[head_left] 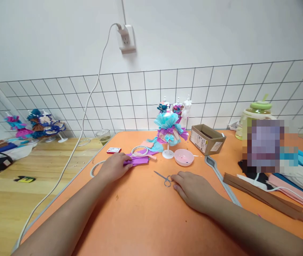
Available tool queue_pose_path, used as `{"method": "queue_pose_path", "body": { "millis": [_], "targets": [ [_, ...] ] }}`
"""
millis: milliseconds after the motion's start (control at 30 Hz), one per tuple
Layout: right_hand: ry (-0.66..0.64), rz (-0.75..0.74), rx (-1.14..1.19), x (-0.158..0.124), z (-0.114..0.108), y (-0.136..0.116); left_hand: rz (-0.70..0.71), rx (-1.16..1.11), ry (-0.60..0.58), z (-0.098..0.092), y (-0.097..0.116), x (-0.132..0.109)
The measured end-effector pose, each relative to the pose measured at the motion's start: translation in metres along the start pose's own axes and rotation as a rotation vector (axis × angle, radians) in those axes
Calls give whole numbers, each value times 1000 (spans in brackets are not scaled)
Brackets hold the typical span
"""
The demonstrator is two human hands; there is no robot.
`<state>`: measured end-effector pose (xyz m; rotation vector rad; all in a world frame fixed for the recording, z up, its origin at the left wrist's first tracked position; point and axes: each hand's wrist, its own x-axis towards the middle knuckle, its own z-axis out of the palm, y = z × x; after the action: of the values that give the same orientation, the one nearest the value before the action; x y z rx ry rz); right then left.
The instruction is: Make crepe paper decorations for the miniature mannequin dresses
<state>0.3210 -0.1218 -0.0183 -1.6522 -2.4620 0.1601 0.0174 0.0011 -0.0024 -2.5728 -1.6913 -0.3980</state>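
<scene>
My left hand (114, 166) rests on the orange table (140, 213), its fingers curled over a folded piece of purple crepe paper (139, 160). My right hand (192, 188) lies palm down, fingertips touching the handles of small silver scissors (163, 177). Just behind stand a small doll figure dressed in blue and purple paper (168, 133) on a white stand, a pink bowl (183, 157) and a roll of clear tape (140, 151).
A cardboard box (207, 138) and a green-lidded jug (255, 113) sit at the back right. Sheets of brown, pink and blue paper (274, 195) lie at the right. More paper figures (41, 126) stand on the wooden table to the left, crossed by a white cable (68, 160).
</scene>
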Motion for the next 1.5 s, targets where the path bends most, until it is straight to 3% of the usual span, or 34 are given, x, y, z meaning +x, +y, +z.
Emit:
{"method": "queue_pose_path", "body": {
  "millis": [133,300,400,467,600,900,1033,1200,1400,1500],
  "targets": [
    [-1,10,-83,17,2,-15,78,24,63,7,9,-3],
    [-67,19,-89,30,12,-15,184,-5,181,26,20,1],
    [-87,25,-75,24,16,-14,275,-29,145,40,31,4],
    [-94,29,-75,18,16,-13,255,-31,123,45,37,6],
    [-124,39,-97,12,12,-13,211,-10,161,41,36,7],
    [-265,91,-228,12,0,-25,275,-48,194,40,39,6],
    [-268,133,-246,11,0,-25,318,-62,131,39,43,4],
    [-292,185,-263,10,0,-25,245,-200,199,36,39,2],
    [-262,232,-167,8,1,-14,-73,-677,249,38,37,2],
    [-199,242,-85,10,4,-7,-148,-805,283,33,37,1]
  ]
}}
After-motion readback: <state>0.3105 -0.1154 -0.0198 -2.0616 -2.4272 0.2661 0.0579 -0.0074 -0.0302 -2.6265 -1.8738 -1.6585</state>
